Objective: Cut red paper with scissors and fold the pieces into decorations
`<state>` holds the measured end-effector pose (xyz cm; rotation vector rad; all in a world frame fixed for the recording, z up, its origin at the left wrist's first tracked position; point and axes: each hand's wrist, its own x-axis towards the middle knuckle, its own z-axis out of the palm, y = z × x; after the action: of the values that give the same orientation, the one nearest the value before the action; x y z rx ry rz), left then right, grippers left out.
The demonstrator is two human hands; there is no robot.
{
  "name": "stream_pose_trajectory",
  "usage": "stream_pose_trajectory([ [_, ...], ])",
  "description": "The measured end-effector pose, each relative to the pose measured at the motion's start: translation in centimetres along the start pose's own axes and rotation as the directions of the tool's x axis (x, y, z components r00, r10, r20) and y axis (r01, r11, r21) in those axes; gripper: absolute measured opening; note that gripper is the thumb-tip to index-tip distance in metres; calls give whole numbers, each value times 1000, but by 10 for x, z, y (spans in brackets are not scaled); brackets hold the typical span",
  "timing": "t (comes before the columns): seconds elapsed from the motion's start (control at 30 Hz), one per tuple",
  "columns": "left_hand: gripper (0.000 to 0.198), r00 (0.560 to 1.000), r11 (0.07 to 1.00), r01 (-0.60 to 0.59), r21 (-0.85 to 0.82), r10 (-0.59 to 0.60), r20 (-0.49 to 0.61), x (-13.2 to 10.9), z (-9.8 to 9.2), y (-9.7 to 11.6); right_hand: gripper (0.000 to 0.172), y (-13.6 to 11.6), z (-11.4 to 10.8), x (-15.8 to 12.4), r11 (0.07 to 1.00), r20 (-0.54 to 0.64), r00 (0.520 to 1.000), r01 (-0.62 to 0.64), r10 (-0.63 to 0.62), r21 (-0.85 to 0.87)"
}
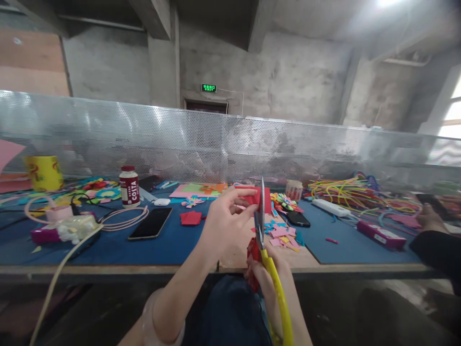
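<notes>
My left hand (pixel 226 221) pinches a piece of red paper (pixel 267 201) above the table's front edge. In my right hand (pixel 266 276) is a pair of scissors (pixel 275 283) with yellow handles, its blades pointing up and crossing in front of the red paper. From this angle I cannot tell whether the blades cut into the paper or only pass before it. A crumpled red piece (pixel 253 250) sits against the fingers of my right hand. Small cut paper scraps (pixel 283 235) in pink, yellow and blue lie just beyond, and a folded red paper (pixel 190 218) rests to the left.
A black phone (pixel 150 223), a Costa bottle (pixel 129 186) and a charging cable occupy the left. Rightward are a second phone (pixel 298 219), a white power strip (pixel 330 207), a purple box (pixel 381 234) and colourful pipe cleaners (pixel 342 190). Another person's hand (pixel 430 218) is at far right.
</notes>
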<state>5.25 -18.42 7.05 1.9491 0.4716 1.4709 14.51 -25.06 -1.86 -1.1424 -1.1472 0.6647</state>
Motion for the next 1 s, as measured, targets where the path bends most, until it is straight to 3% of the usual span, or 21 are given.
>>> stream_pose_trajectory([
  [0.5,31,1000,999,-3,32,3,-7,0,2,-5,13,-14,7,-8,1000,-50,999,-3,4,25],
  [1.0,31,1000,1000,14,27,-14,9,0,3,-1,21,-6,11,-8,992,-101,988,-117,121,40],
])
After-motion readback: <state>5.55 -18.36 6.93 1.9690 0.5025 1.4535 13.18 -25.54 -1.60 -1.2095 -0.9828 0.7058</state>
